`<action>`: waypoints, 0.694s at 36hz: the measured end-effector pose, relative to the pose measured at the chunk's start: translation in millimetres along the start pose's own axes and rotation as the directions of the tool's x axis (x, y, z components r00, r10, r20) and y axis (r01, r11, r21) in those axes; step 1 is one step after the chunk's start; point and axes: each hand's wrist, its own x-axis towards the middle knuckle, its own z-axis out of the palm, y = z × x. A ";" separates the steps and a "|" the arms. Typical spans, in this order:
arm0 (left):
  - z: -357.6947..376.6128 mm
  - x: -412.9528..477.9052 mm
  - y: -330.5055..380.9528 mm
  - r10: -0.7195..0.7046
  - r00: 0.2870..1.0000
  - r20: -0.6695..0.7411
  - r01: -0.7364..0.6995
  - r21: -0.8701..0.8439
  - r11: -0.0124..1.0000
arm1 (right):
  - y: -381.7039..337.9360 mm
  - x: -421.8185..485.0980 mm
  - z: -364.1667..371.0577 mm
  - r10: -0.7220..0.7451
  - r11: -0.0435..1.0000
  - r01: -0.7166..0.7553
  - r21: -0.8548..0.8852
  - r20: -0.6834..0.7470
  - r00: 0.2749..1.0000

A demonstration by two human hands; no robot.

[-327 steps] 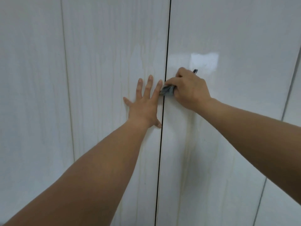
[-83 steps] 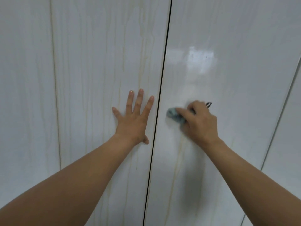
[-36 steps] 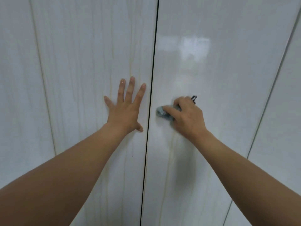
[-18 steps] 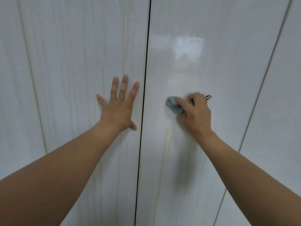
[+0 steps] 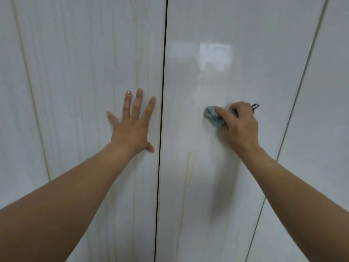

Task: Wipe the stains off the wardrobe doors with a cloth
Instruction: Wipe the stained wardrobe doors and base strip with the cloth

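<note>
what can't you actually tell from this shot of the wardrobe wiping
Head view: most of the cloth is hidden inside the right hand, so its full shape is unclear.
The dark loop past the knuckles is too small to identify.
Any stain under the left hand is covered.
The wardrobe doors are cut off top and bottom by the frame edges.

The right door [image 5: 236,186] bears the cloth [image 5: 212,116] that your right hand [image 5: 239,125] grips and presses to its glossy face. Yellowish streaks [image 5: 188,167] run down the door below that grip and a little to its left. Across the dark gap [image 5: 162,91], left of the grip, your left hand [image 5: 132,127] lies flat on the left door [image 5: 75,72], which carries fainter drip lines [image 5: 137,72].
</note>
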 end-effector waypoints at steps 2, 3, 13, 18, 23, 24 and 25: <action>-0.2 -0.4 -0.1 -0.003 1.000 0.000 0.003 -0.004 1.000 | -3.4 -30.0 1.2 0.001 1.000 -0.002 0.014 0.025 1.000; -0.1 -0.6 -0.2 -0.002 1.000 -0.002 0.002 -0.005 1.000 | -4.5 -44.1 0.8 -0.015 1.000 0.014 0.018 0.048 0.999; 0.2 0.0 -0.8 0.012 1.000 0.001 -0.012 -0.003 1.000 | 50.5 -9.1 -26.5 -0.070 0.996 0.076 -0.057 0.093 0.993; -1.4 -1.2 0.8 0.006 1.000 0.005 -0.006 -0.001 1.000 | 56.0 -36.7 -29.0 0.152 0.988 -0.151 -0.027 0.017 0.988; -2.6 -2.4 0.7 0.010 1.000 0.011 -0.010 -0.008 1.000 | 39.2 -114.1 -23.6 0.069 0.998 -0.070 -0.005 0.187 0.980; -3.0 -2.6 0.9 0.009 1.000 0.014 -0.009 -0.010 1.000 | 39.6 -119.4 -24.5 0.009 1.000 -0.011 0.007 0.217 0.976; -3.4 -2.7 1.3 0.009 1.000 0.015 -0.009 -0.014 1.000 | 42.8 -118.2 -26.5 -0.051 0.999 0.048 0.020 0.231 0.972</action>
